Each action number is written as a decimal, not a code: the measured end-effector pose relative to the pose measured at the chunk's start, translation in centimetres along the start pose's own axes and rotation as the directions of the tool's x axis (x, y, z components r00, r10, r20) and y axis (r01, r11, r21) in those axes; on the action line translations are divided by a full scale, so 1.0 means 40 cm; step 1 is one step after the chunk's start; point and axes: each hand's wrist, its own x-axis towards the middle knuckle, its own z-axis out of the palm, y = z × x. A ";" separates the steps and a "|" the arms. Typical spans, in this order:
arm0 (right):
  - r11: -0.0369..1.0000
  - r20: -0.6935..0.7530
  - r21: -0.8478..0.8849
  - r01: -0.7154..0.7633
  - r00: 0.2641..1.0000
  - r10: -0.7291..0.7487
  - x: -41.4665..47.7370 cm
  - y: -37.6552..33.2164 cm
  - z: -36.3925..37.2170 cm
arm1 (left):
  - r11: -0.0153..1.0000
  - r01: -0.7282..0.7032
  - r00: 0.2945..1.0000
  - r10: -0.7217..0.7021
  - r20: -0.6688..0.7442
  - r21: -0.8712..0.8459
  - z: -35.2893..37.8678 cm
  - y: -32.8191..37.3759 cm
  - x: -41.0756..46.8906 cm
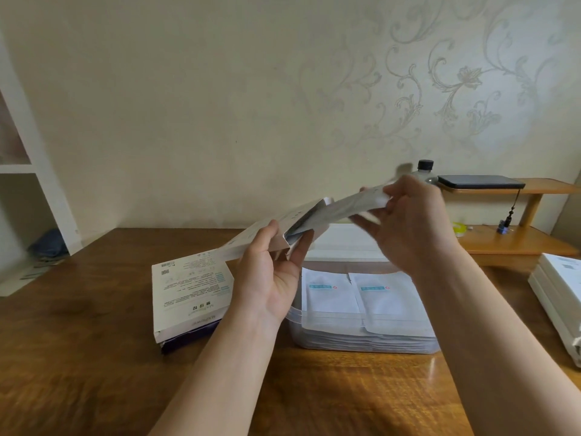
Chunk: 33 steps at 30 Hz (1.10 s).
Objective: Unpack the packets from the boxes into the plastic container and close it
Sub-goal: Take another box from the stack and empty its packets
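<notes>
Up above the table [94, 347], both hands are busy with one white box [248, 239], held tilted in the air with its open end raised toward the right. The left hand [267, 284] grips the box near that open end, thumb on the top face and fingers curled underneath. A bundle of packets [352, 204] sticks partway out of the opening, and the right hand [412, 225] pinches its far end between thumb and fingers, higher up than the left hand.

Directly below the hands the plastic container [295, 332] sits on the table, uncovered. It holds stacked packets [386, 297] in two side-by-side piles, white with a small blue band near the top of each. Behind the container lies a pale flat panel [345, 243], possibly its lid, though the hands hide much of it and the blur makes it hard to say.

Just to the left of the container a second box [188, 294] lies flat on the table, printed side up, resting on something dark purple. At the right edge of the view a pile of boxes [556, 294] is stacked on the table, well apart from the container.

Against the wall on the right stands a wooden shelf [518, 243]; a dark phone [478, 181] lies on its upper board, and a bottle [426, 166] with a black cap shows just behind the right hand.
</notes>
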 end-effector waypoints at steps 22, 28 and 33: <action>0.896 -0.278 -0.412 -0.165 0.959 0.048 0.017 0.009 -0.106 | 0.999 -0.049 0.998 0.049 -0.032 0.008 -0.021 -0.018 0.011; 0.747 -0.373 -0.491 -0.449 0.883 0.285 0.023 0.058 -0.100 | 0.998 -0.056 0.997 0.055 -0.052 -0.018 -0.023 -0.022 0.016; 0.636 -0.417 -0.578 -0.511 0.855 0.308 0.045 0.098 -0.094 | 0.999 -0.046 0.998 0.045 -0.046 -0.022 -0.022 -0.020 0.015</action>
